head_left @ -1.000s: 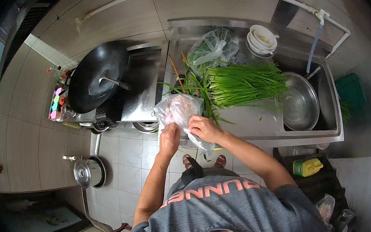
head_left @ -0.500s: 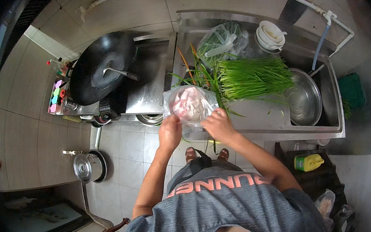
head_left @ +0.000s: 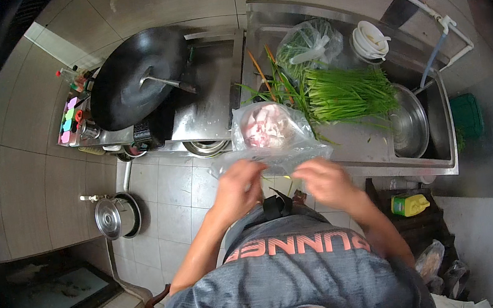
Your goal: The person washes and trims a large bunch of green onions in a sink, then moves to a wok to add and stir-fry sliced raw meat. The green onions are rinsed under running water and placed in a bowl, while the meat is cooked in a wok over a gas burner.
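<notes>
A clear plastic bag (head_left: pixel 296 155) rests at the counter's front edge, with pale pink-and-white raw meat (head_left: pixel 266 127) in it. The bag's loose near end spreads toward me. My left hand (head_left: pixel 240 188) has its fingers closed on the left of this loose end. On the other side, my right hand (head_left: pixel 327 182) is slightly blurred, its fingertips pinched at the bag's right edge. A bunch of green garlic chives (head_left: pixel 350 93) lies just right of the bag, with loose stalks (head_left: pixel 284 81) behind it.
A black wok (head_left: pixel 129 103) holding a metal ladle (head_left: pixel 167 83) sits tilted on the stove at left. At right, a steel basin (head_left: pixel 409 122) is in the sink. White bowls (head_left: pixel 370 40) and a bag of greens (head_left: pixel 307 48) stand at the back. A lidded pot (head_left: pixel 116 218) is low at left.
Both hands have come back toward my body, drawing out the bag's near end. The meat stays at the counter's edge. My view has shifted a little.
</notes>
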A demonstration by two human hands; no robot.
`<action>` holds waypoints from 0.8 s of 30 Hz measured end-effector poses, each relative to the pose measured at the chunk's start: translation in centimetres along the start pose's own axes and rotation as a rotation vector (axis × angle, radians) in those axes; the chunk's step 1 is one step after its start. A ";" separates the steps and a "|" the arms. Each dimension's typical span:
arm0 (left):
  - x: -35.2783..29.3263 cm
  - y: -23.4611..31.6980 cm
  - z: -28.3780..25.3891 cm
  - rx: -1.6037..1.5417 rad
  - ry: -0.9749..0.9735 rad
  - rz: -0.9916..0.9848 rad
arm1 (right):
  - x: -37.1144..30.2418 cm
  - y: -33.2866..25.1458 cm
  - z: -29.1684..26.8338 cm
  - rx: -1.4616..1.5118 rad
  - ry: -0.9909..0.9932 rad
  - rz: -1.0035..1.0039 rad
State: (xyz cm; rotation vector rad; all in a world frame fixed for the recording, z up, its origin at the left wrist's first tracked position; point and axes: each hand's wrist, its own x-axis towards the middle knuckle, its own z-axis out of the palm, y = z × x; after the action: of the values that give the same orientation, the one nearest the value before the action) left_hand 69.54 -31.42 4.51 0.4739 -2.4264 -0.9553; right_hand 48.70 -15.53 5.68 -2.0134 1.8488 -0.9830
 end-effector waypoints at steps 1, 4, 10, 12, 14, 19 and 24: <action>1.2 -0.5 1.0 0.159 -0.143 0.063 | 1.0 -0.3 1.9 -0.090 -0.107 -0.088; 3.8 -2.7 3.0 0.562 -0.489 -0.074 | 3.0 0.9 5.5 -0.404 -0.041 -0.228; 5.9 -4.7 1.1 1.043 0.104 0.094 | 2.4 0.9 5.6 -0.420 -0.611 0.250; 5.7 -3.9 0.9 0.654 -0.010 0.127 | 2.5 -0.3 5.1 -0.357 -0.544 0.193; 5.3 -3.3 1.1 0.428 -0.058 0.190 | 3.0 -1.1 5.4 -0.254 -0.254 0.050; 3.8 -3.8 0.8 0.391 -0.025 0.173 | 4.6 2.2 10.0 0.079 0.000 0.263; 3.2 -5.5 0.3 0.642 -0.214 0.192 | 2.2 7.1 15.1 0.959 0.132 1.231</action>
State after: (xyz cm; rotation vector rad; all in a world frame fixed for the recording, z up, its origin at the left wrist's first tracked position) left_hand 67.52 -36.59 1.48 0.3496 -2.8903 -0.1302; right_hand 52.30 -22.83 -9.07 -0.1585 1.6506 -1.1623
